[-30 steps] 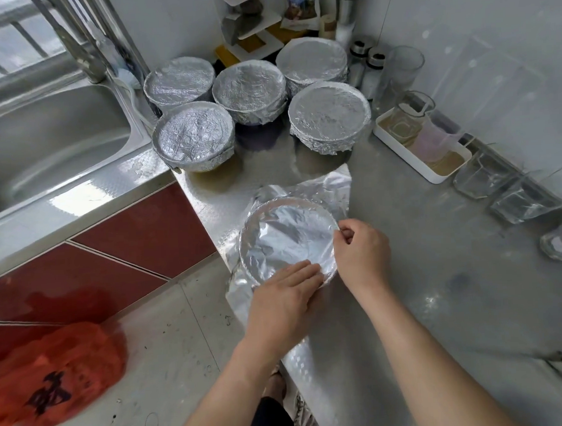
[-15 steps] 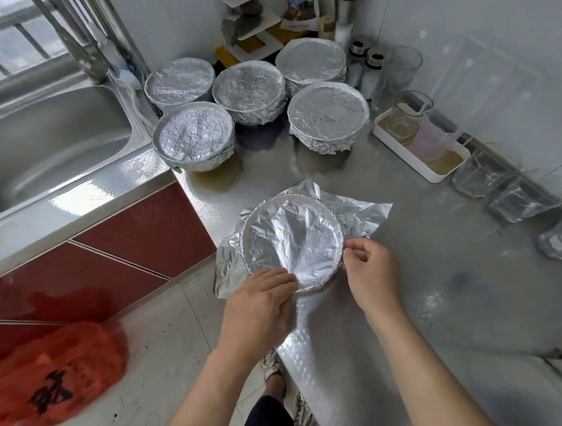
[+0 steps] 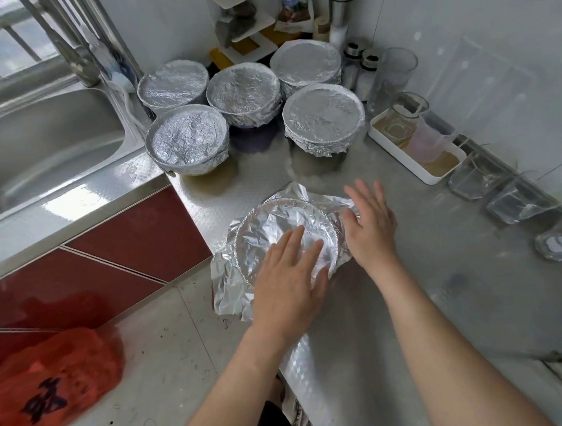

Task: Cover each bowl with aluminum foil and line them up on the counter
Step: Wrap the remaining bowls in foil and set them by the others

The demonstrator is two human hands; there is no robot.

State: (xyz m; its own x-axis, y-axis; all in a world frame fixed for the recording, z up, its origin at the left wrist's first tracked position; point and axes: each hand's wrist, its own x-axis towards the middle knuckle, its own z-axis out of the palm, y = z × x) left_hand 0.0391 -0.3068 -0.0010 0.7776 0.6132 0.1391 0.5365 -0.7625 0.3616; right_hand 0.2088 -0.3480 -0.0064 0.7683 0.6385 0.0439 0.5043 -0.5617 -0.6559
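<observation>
A bowl draped in a loose sheet of aluminum foil [image 3: 267, 223] sits at the counter's near corner, the foil's edges sticking out around the rim. My left hand [image 3: 289, 277] lies flat on the foil over the bowl's near side, fingers straight. My right hand [image 3: 370, 221] is spread open against the foil at the bowl's right side. Several foil-covered bowls stand grouped at the back of the counter, among them one near the sink [image 3: 188, 139] and one at the right [image 3: 324, 117].
A steel sink [image 3: 45, 152] lies to the left. A white tray [image 3: 432, 174] with a jar and a pink cup sits at the right, with overturned glasses [image 3: 517, 199] along the wall. A shelf rack [image 3: 249, 30] stands behind. A red bag [image 3: 52, 380] is on the floor.
My right hand let go of the pinched foil edge and opened against the bowl's right side. My left hand slid farther onto the top. The foil's right flap is pushed down.
</observation>
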